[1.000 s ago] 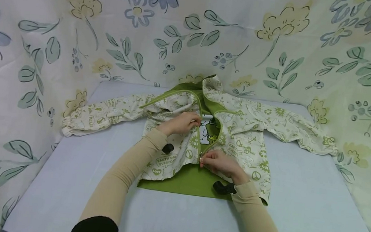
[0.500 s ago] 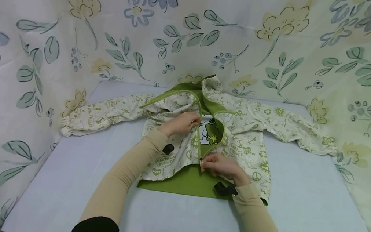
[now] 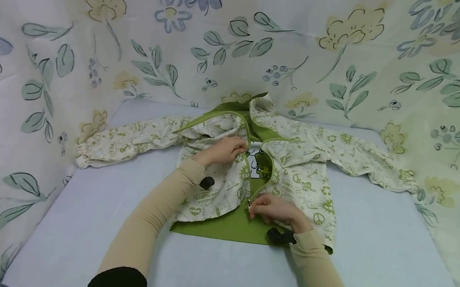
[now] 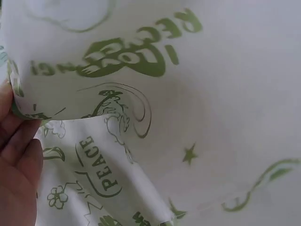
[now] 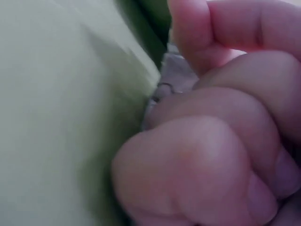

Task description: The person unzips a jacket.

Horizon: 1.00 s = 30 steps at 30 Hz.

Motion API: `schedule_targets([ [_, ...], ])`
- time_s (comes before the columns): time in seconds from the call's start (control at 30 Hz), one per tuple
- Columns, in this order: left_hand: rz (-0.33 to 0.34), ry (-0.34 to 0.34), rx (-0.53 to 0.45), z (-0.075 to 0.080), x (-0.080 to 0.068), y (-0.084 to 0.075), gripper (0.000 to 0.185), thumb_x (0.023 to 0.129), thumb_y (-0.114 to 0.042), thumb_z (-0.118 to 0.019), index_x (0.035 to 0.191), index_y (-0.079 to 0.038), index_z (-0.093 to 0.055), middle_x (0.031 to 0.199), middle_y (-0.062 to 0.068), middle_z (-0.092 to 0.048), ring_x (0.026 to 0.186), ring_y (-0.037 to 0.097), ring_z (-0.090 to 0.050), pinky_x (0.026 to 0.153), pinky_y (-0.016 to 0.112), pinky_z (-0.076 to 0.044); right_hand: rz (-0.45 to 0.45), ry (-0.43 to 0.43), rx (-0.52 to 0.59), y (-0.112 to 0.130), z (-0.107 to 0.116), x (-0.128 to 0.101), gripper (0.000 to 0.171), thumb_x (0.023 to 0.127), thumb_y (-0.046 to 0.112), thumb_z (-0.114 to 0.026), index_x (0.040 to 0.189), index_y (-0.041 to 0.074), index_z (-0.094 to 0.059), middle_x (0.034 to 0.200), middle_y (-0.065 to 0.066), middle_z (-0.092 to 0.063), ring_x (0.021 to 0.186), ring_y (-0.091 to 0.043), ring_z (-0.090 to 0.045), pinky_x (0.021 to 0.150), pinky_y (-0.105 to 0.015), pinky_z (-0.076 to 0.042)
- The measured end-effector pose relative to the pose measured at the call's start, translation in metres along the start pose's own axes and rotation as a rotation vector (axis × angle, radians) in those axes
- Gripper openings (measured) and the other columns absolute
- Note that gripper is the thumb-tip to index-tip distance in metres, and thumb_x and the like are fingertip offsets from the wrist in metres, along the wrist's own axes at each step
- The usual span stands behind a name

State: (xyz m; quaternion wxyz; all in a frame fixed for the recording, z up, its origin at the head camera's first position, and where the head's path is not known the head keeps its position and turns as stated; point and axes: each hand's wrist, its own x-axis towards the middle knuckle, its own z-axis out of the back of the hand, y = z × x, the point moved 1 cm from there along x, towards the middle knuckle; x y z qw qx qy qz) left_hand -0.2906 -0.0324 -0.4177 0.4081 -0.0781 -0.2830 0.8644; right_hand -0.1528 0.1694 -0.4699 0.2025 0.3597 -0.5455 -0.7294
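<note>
A cream jacket [image 3: 305, 177] printed with green words and peace signs lies flat on the table, sleeves spread out and green lining showing at hood and hem. My left hand [image 3: 241, 147] grips the left front panel's edge beside the upper zipper; in the left wrist view its fingers [image 4: 16, 160] hold the printed cloth [image 4: 188, 117]. My right hand [image 3: 252, 205] pinches the zipper pull [image 3: 249, 203] low on the front. The right wrist view shows the curled fingers [image 5: 211, 155] against the metal pull [image 5: 164, 89] and green lining [image 5: 56, 117].
The pale blue table top [image 3: 368, 247] is walled on three sides by floral cloth [image 3: 57, 55]. The jacket's left sleeve [image 3: 111, 144] reaches the left wall and the right sleeve [image 3: 376, 163] the right wall. Black wrist straps [image 3: 279, 235] sit on both arms.
My right hand has drawn the zipper pull a short way down toward the near hem. The left hand has stayed holding the panel edge.
</note>
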Motion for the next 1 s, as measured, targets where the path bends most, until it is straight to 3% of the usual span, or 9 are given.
schedule_targets([
  [0.33, -0.103, 0.081, 0.022, -0.008, -0.002, -0.001, 0.015, 0.098, -0.008, -0.047, 0.096, -0.006, -0.062, 0.095, 0.002, -0.053, 0.086, 0.014, -0.048, 0.076, 0.026, -0.043, -0.081, 0.079, -0.159, 0.011, 0.005, -0.012, 0.028, 0.09, 0.015, -0.057, 0.074, -0.006, -0.066, 0.05, 0.004, -0.041, 0.038, -0.006, -0.027, 0.038, -0.019, -0.024],
  [0.5, -0.116, 0.089, 0.034, -0.011, -0.002, -0.003, 0.019, 0.098, -0.01, -0.048, 0.102, -0.004, -0.065, 0.1, 0.002, -0.056, 0.091, 0.014, -0.049, 0.079, 0.026, -0.043, -0.124, 0.109, -0.219, 0.012, 0.002, -0.013, 0.028, 0.089, 0.018, -0.06, 0.069, -0.001, -0.068, 0.049, 0.005, -0.044, 0.039, -0.004, -0.025, 0.039, -0.019, -0.024],
  [0.63, -0.113, 0.07, 0.042, -0.012, -0.004, -0.004, 0.019, 0.097, -0.011, -0.049, 0.106, -0.007, -0.066, 0.104, 0.003, -0.058, 0.096, 0.014, -0.052, 0.083, 0.025, -0.044, -0.136, 0.123, -0.261, 0.013, 0.0, -0.012, 0.028, 0.088, 0.019, -0.061, 0.068, 0.002, -0.069, 0.05, 0.004, -0.049, 0.039, -0.003, -0.025, 0.038, -0.018, -0.023],
  [0.83, -0.06, 0.061, 0.013, -0.013, -0.006, -0.006, 0.032, 0.097, -0.014, -0.05, 0.128, -0.005, -0.053, 0.126, 0.008, -0.051, 0.112, 0.018, -0.049, 0.093, 0.027, -0.041, -0.136, 0.086, -0.36, 0.014, 0.0, -0.014, 0.032, 0.089, 0.024, -0.062, 0.064, 0.005, -0.069, 0.046, 0.006, -0.045, 0.036, -0.002, -0.022, 0.036, -0.018, -0.022],
  [1.0, -0.015, 0.032, -0.023, -0.012, -0.014, -0.007, 0.035, 0.097, -0.017, -0.051, 0.131, -0.006, -0.05, 0.133, 0.007, -0.046, 0.126, 0.021, -0.038, 0.103, 0.031, -0.032, -0.129, -0.008, -0.335, 0.014, 0.006, -0.028, 0.039, 0.088, 0.032, -0.064, 0.061, 0.005, -0.06, 0.047, 0.006, -0.039, 0.037, -0.005, -0.024, 0.038, -0.019, -0.024],
])
